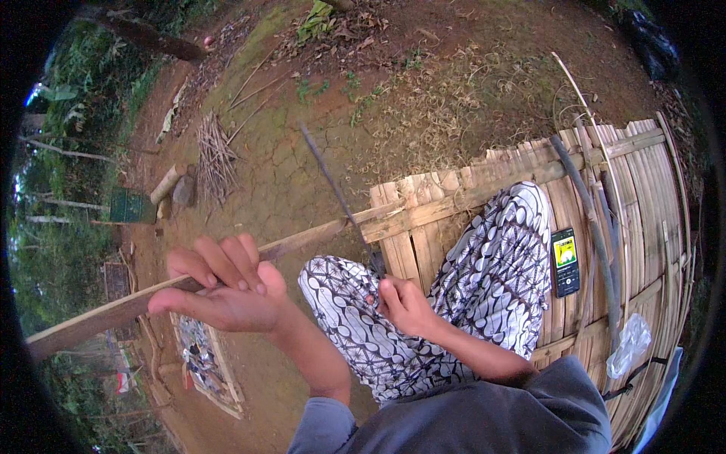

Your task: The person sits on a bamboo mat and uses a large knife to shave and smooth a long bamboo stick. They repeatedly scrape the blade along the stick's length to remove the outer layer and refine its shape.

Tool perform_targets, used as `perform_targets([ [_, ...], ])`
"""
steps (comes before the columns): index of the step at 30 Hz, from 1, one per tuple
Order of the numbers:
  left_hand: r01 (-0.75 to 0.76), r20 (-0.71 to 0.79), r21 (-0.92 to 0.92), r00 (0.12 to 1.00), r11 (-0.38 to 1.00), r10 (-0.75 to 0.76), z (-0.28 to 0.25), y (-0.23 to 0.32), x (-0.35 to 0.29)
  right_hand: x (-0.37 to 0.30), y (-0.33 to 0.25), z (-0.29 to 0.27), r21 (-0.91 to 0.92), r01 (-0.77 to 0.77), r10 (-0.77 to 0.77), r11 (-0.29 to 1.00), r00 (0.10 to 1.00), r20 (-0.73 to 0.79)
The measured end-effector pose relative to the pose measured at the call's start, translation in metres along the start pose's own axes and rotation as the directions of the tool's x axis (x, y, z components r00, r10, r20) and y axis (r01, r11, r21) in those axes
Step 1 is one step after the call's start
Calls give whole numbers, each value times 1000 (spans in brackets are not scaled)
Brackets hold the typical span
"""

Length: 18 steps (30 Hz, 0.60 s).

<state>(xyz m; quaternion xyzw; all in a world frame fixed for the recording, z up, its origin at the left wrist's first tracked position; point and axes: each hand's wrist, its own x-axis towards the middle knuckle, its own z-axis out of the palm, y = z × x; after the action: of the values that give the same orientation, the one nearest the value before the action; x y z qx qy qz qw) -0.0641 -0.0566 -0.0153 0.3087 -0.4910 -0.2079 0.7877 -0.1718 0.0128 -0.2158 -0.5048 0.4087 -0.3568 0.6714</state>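
A long split bamboo strip slants across the view, from the far left rim up to the bamboo platform's edge. My left hand is closed around it, palm up, with the fingers curled over the strip. A long dark-bladed machete crosses the strip near its right end, its tip pointing away from me. My right hand sits by my left knee, its fingers wrapped round the machete's handle, which is mostly hidden. My legs, in black-and-white patterned cloth, are folded beneath both arms.
I sit on a slatted bamboo platform. A phone, dark poles and a clear plastic bag lie on its right side. Thin shavings litter the ground ahead; a stick bundle lies left.
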Motion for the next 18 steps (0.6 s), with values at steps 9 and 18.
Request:
perform_targets([
  [9, 38, -265, 147, 964, 988, 2, -24, -4, 21, 18, 61, 2, 12, -235, 234, 972, 962, -143],
  [18, 59, -150, 19, 987, 998, -55, -16, 2, 2, -4, -9, 5, -78, 78, -77, 994, 997, 25],
])
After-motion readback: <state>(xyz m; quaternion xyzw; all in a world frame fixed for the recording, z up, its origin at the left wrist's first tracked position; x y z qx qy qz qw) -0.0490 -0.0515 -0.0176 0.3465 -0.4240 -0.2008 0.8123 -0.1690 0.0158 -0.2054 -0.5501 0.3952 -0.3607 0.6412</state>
